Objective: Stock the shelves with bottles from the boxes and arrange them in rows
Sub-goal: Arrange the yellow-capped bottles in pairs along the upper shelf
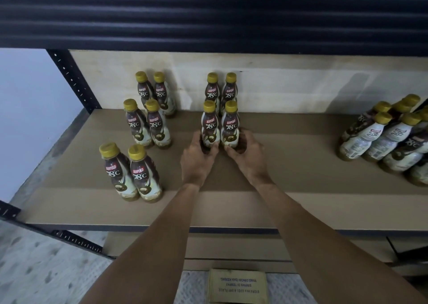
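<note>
Seating two Kopiko bottles mid-shelf (289, 165), nearer its back edge: my left grip (196, 159) clasps the left bottle (210, 124), my right grip (247, 153) the right bottle (230, 125). A hard shove backward could, I judge, topple the back pair (212, 88) just behind.

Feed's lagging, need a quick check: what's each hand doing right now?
Left hand: grips the left front bottle.
Right hand: grips the right front bottle.

Left bottles (143, 176) and middle bottles (210, 127): labels are carrying "KOPIKO" on red, with "78°C" in white beneath.
Right bottles (411, 145): one is showing "78°C"; the other print is too small to read.
Cardboard flap (238, 285), near edge: upside-down lines are reading "STORE IN A COOL & DRY PLACE" and "SIMPAN DI TEMPAT YANG DINGIN DAN KERING".
</note>
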